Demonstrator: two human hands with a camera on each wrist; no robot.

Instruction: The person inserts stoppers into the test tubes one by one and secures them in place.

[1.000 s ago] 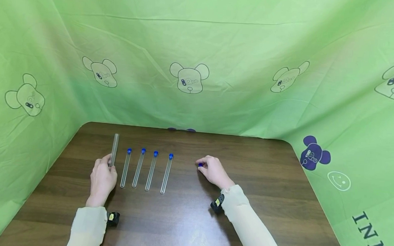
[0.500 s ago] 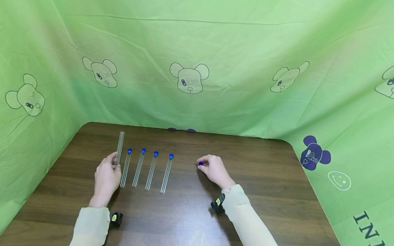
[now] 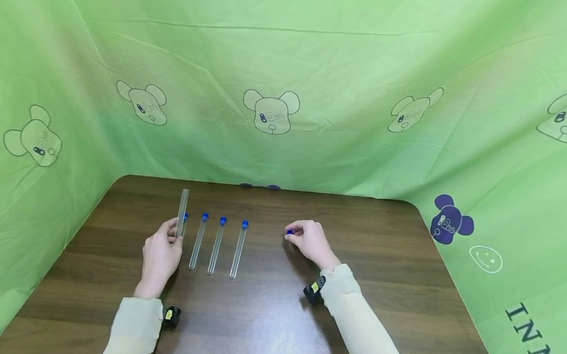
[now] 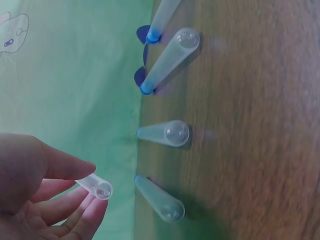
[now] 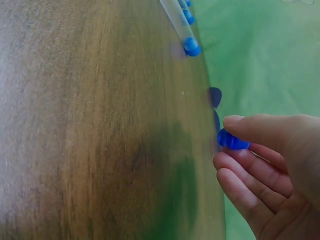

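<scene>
My left hand [image 3: 162, 253] pinches a clear, uncapped test tube [image 3: 183, 207] near its lower end, its open top pointing up and away. In the head view this tube overlaps the leftmost of several blue-capped test tubes lying on the table. In the left wrist view the held tube's rounded bottom [image 4: 104, 190] shows between thumb and fingers. Over the table to the right, my right hand [image 3: 313, 244] pinches a small blue cap [image 5: 233, 140] between thumb and fingers. The nearest capped tube on that side is the rightmost one [image 3: 238, 251].
The capped tubes, such as this test tube [image 3: 216, 248], lie side by side, caps toward the back of the brown wooden table [image 3: 277, 314]. Green printed cloth [image 3: 195, 141] hangs around the back and sides. A small black camera sits on each wrist.
My left hand has moved right with the uncapped tube, from left of the row to over its leftmost tube. The right hand with the cap has shifted only slightly away.
</scene>
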